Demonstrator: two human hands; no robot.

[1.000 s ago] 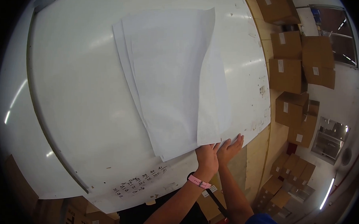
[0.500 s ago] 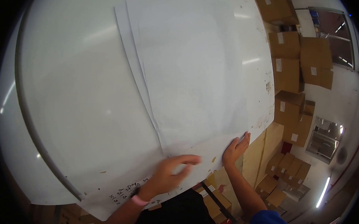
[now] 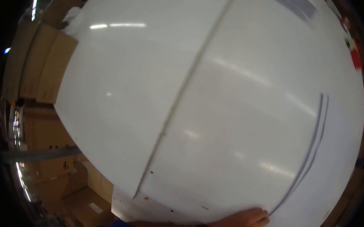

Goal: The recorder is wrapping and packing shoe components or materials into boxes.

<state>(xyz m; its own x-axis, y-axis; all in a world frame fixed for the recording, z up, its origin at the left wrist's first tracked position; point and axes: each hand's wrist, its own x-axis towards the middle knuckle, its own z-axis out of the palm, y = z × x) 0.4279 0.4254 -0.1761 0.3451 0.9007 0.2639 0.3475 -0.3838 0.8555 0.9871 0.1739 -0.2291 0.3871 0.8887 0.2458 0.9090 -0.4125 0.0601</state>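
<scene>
My left hand (image 3: 244,222) lies low on the white tabletop (image 3: 212,155), a dark watch on its wrist. Its fingers are curled together, and the fingertips meet the near end of the left edge of some large white paper sheets (image 3: 330,168). Whether a sheet is pinched between them is hidden. The sheets lie flat toward the right side, their left edges slightly offset from each other. My right hand is out of view.
A long seam (image 3: 178,101) runs across the tabletop. Cardboard boxes (image 3: 40,62) are stacked beyond the left edge, with an open carton (image 3: 84,202) lower down. A grey bar (image 3: 42,154) sticks out there. Red and green items (image 3: 355,56) sit at the far right.
The view has swung left, so the paper sheets now appear at the right. My left hand has gone from loosely open to curled at the sheets' edge. My right hand has left the picture.
</scene>
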